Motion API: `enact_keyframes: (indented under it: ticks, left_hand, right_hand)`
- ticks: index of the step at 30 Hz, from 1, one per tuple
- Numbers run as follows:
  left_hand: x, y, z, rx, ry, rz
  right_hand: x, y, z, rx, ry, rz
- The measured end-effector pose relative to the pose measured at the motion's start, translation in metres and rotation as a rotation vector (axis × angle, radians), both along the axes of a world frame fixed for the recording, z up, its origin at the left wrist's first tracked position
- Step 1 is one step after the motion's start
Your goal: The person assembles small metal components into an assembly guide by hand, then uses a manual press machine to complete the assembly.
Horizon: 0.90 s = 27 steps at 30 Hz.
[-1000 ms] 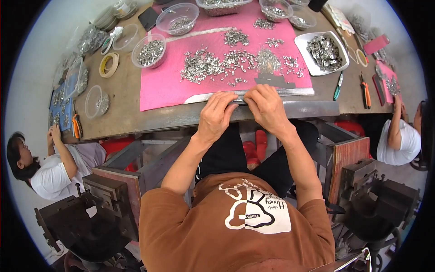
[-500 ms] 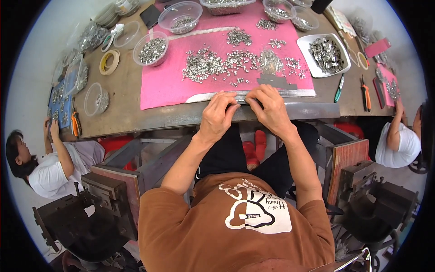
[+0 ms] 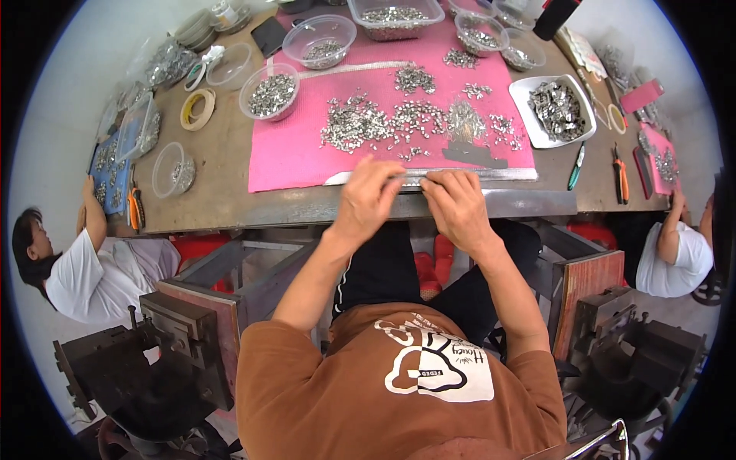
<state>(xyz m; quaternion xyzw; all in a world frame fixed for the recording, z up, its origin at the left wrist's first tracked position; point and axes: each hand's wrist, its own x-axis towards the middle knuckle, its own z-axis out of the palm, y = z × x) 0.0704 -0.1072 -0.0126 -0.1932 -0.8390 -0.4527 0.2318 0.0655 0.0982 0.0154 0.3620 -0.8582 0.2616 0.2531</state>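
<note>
Little has shifted: both hands stay at the near table edge, the left hand (image 3: 366, 201) and right hand (image 3: 457, 207) curled, fingertips pinching along the long metal strip (image 3: 429, 177) on the pink mat (image 3: 284, 153), so work there continues.

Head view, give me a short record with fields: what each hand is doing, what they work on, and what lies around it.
left hand: left hand with fingers on the long thin silver metal strip
right hand: right hand pinching the same strip beside the left
surface: pink rectangular mat on a brown worktable
on mat: heaps of small silver metal pieces
right of mat: white square dish of metal parts
left of mat: clear round plastic bowl of metal parts
</note>
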Motion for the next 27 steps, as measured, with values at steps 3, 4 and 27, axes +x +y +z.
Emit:
enact_keyframes:
  ticks: [3, 4, 27]
  left_hand:
    - [-0.028, -0.02, 0.007, -0.117, 0.026, 0.054]
    - [-0.038, -0.024, 0.008, -0.218, 0.082, 0.082]
    - [-0.005, 0.029, 0.006, -0.064, 0.075, -0.023]
  right_hand:
    - [-0.016, 0.01, 0.005, -0.02, -0.143, 0.001]
    - [-0.026, 0.012, 0.005, -0.018, -0.235, -0.031]
    - [-0.007, 0.014, -0.002, -0.243, -0.39, -0.028]
